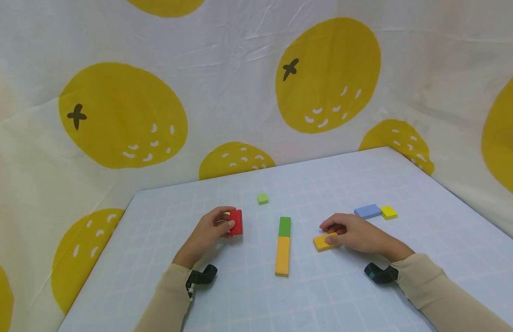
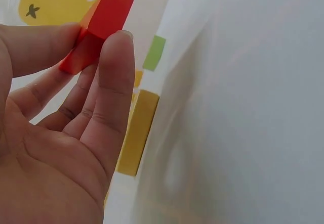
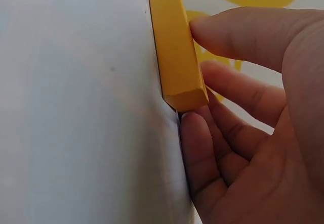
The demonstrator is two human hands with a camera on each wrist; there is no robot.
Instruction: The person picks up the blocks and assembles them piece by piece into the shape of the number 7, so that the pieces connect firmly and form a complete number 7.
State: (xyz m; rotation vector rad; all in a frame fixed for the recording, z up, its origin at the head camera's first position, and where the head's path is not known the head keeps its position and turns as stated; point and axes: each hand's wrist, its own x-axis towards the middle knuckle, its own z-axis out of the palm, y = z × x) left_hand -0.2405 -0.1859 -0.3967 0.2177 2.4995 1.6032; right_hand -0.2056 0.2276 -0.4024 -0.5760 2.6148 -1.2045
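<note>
My left hand [image 1: 210, 230] pinches a red block [image 1: 236, 222] between thumb and fingers. In the left wrist view the red block [image 2: 109, 14] stands tilted at the fingertips. A small yellowish patch [image 1: 227, 213] peeks out behind those fingers, mostly hidden. On the right, my right hand [image 1: 357, 233] grips an orange block [image 1: 322, 242] low over the table. The right wrist view has the thumb along one edge of the orange block [image 3: 177, 47] and fingers around its near end. Between the hands, a green block [image 1: 285, 226] and another orange block [image 1: 282, 256] lie end to end.
A small light green block [image 1: 262, 198] lies farther back. Beyond the right hand, a blue block [image 1: 368, 211] meets a yellow block [image 1: 389, 212]. All are on a pale checked table [image 1: 239, 304], with a fruit-patterned curtain [image 1: 231, 92] behind it.
</note>
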